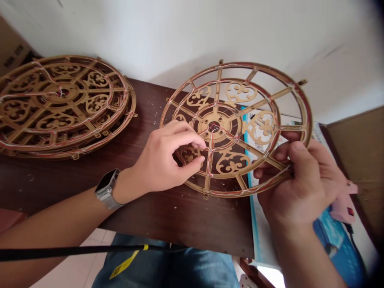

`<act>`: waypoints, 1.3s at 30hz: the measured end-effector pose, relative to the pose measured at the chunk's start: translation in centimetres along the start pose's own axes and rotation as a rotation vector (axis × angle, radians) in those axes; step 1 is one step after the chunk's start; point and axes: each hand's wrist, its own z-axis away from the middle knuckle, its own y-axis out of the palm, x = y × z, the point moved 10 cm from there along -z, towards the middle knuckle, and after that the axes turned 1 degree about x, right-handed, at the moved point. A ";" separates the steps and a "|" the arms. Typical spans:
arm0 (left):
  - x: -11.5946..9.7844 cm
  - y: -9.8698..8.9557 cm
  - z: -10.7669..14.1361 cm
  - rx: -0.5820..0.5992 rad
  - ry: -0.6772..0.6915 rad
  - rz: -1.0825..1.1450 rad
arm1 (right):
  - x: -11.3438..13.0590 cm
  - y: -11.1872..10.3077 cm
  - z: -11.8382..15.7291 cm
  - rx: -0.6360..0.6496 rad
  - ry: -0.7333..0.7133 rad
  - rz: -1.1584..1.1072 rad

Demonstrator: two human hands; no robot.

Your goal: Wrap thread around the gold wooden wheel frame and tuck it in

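Observation:
A round gold-coloured openwork frame (253, 106), with red and white wires along its rings and spokes, is held tilted above the dark table. My right hand (303, 180) grips its right rim, the thumb in front and fingers behind. Over the lower left of the frame is my left hand (174, 156), its thumb and fingertips curled toward each other with a gap between them. Nothing shows in that gap. The wires (211, 150) near the hub run just right of the left fingertips. A watch is on my left wrist.
Similar wired frames (75, 106) lie stacked on the dark table (156, 216) at the left. A pink tool (343, 206) with a black cord lies on a blue and white box (255, 224) at the right. A black cable (75, 251) crosses the lower left. Behind stands a white wall.

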 end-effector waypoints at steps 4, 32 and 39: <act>-0.7 0.4 0.2 0.046 0.087 -0.021 | -0.1 0.0 0.0 0.006 0.012 0.006; -1.7 1.9 0.8 0.121 0.185 0.085 | -1.2 0.3 -0.2 0.026 0.089 -0.019; -2.1 1.9 1.1 0.126 0.230 0.121 | -1.6 0.1 0.0 -0.004 0.116 -0.017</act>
